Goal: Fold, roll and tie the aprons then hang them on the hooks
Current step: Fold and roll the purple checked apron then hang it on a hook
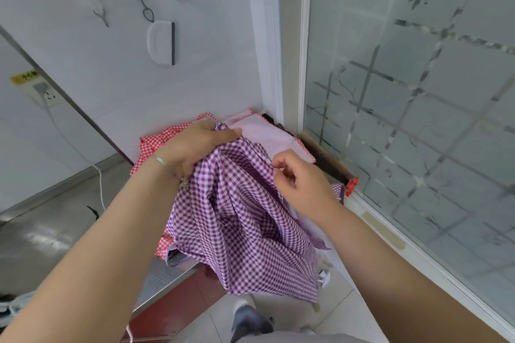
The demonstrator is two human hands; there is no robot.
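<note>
The crumpled purple-and-white gingham cotton apron point(239, 217) was bunched at its top in the closed left grip point(195, 145). A fold edge was pinched by the right grip point(295, 175). It hung over the red-checked fabric point(156, 145) on the worktop point(167, 278).

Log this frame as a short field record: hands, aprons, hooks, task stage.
left hand: grips bunched top of purple checked apron
right hand: fingers curled, pinching the apron's edge
purple checked apron: crumpled, unfolded, hanging off the front edge of the pile
red checked apron: lying underneath, partly covered
pink cloth: spread flat behind
wall hooks: no apron on them; a white scraper hangs from one
stage: folding not yet done
</note>
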